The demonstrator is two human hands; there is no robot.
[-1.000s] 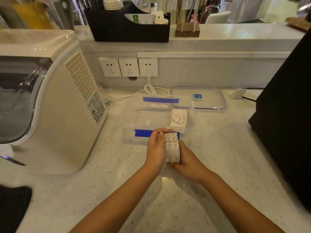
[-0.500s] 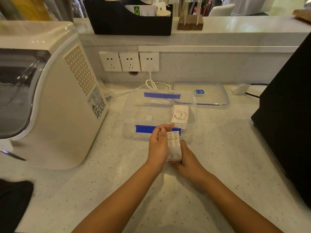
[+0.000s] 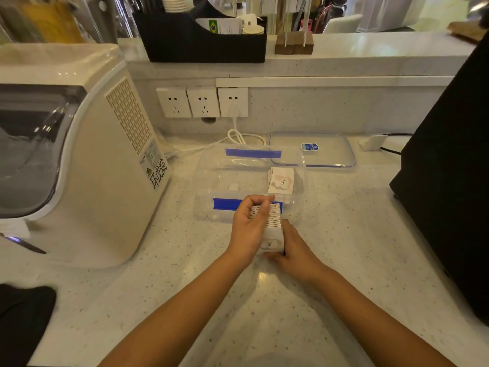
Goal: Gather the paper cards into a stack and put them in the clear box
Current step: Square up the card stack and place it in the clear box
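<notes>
Head view: your left hand and right hand clasp the white paper card stack, squaring it. The open clear plastic box waits just beyond.

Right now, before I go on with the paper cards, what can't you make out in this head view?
- Stack of white paper cards: count unknown; left hand and right hand cover its sides.
- Cards already in the clear plastic box, at: number unclear, they overlap.
- Small white scrap in the box: too small to identify.
- Cream-coloured machine: cut off by the left edge.
</notes>
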